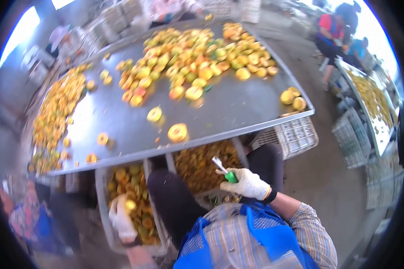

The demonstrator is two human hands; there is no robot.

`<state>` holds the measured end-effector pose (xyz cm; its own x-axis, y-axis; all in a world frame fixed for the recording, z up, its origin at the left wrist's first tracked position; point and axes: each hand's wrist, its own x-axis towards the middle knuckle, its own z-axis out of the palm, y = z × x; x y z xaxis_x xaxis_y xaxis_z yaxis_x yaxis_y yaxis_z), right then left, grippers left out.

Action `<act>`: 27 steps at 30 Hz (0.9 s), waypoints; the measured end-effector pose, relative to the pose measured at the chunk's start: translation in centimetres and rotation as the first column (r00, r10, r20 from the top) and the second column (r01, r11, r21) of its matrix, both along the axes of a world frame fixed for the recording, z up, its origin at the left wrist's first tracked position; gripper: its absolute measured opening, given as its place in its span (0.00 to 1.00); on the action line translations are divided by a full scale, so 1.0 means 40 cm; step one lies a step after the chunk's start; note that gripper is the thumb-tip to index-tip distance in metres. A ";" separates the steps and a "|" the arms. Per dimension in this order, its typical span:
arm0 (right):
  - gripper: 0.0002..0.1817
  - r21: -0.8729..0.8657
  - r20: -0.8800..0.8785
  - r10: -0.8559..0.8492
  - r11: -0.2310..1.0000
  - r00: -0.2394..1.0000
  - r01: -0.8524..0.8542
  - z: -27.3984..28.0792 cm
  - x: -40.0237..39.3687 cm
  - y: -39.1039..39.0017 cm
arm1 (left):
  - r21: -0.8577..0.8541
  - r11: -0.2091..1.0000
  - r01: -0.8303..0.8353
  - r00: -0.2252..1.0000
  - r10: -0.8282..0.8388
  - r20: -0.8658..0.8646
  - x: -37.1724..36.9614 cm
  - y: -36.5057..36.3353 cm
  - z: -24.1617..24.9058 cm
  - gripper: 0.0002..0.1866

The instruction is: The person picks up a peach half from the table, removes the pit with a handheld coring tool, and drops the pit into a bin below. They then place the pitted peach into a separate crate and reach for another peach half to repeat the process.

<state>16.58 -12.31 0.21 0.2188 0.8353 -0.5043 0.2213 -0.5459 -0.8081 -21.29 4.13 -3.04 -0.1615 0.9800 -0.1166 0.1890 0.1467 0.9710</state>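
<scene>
Right hand (250,184), gloved, right of lower centre: clamped round a green-handled tool (230,177). Left hand (121,219), gloved, lower left: closed on a yellow fruit (130,205) over a filled crate (155,251). Tabletop (224,105), upper centre: heaped fruit pieces (166,58).

My left hand (121,217) partly covers a yellow fruit (130,205), my right hand (247,184) hides part of a green handle (231,177); the top edge crops a blurred person (171,6).
</scene>
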 end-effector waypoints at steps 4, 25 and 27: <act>0.24 0.022 0.132 -0.085 0.996 0.988 0.083 0.043 0.073 -0.021 | 0.144 0.979 0.144 0.591 0.031 -0.806 -0.117 0.006 -0.031 0.25; 0.21 0.079 0.864 -0.171 0.975 0.474 0.208 0.026 0.821 0.265 | 0.173 0.567 0.805 0.401 -0.307 -0.863 0.589 0.524 0.016 0.25; 0.19 0.132 0.876 -0.223 0.964 0.428 0.231 0.010 0.862 0.312 | 0.143 0.594 0.792 0.410 -0.343 -0.845 0.607 0.572 0.003 0.24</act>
